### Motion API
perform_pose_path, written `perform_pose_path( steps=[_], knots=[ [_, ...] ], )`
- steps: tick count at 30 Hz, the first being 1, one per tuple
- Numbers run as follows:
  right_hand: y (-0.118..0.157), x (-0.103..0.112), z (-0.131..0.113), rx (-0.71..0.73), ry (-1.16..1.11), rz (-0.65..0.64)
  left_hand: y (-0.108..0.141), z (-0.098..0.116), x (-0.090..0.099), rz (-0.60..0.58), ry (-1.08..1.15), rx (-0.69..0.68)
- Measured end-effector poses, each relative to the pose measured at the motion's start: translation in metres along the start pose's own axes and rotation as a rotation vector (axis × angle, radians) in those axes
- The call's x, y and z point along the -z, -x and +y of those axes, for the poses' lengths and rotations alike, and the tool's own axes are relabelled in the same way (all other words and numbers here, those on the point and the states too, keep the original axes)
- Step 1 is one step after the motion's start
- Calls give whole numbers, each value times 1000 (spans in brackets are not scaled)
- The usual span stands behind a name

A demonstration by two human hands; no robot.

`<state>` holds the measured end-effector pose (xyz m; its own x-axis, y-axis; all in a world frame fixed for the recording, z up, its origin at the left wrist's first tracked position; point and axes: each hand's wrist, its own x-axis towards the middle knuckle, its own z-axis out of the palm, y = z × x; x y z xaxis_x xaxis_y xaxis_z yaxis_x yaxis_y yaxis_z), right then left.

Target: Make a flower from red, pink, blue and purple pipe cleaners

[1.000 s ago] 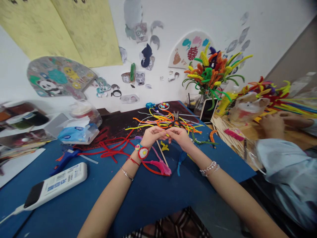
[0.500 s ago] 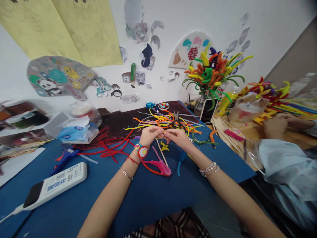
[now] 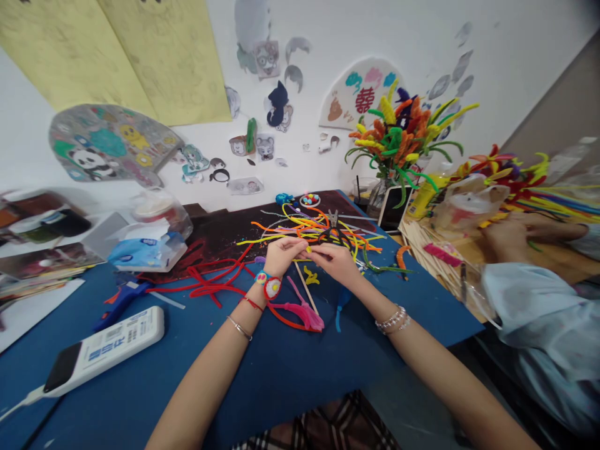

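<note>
Shifted left, left hand [image 3: 281, 256], right hand [image 3: 334, 261], fingertips together, grip clenched on a yellow pipe cleaner [image 3: 307, 249]

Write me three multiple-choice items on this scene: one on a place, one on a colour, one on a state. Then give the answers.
1. Where does the hot glue gun lie?
A. In the glass vase
B. On the blue mat
C. On the wooden slats at the right

2. What colour is the tassel lying on the mat?
A. Pink
B. Green
C. White

3. How do the left hand and right hand stand?
A. Flat on the mat, far apart
B. Both gripping the pliers
C. Raised together, fingertips meeting

Answers:
1. B: the gun rests directly on the mat.
2. A: the tassel shows pink against the blue.
3. C: both hands are lifted over the mat, meeting at the fingertips.
</note>
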<state>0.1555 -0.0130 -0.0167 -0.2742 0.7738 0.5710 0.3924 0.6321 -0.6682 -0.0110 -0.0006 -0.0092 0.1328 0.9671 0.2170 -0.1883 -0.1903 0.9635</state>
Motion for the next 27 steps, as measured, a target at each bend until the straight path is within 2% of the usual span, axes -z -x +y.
perform_pose_path(
  steps=[7,27],
  knots=[
    [1,-3,3,49,67,-21,1,2,-2,7,-39,-53],
    [1,1,-5,99,93,-14,2,4,-2,18,-58,-93]
  ],
)
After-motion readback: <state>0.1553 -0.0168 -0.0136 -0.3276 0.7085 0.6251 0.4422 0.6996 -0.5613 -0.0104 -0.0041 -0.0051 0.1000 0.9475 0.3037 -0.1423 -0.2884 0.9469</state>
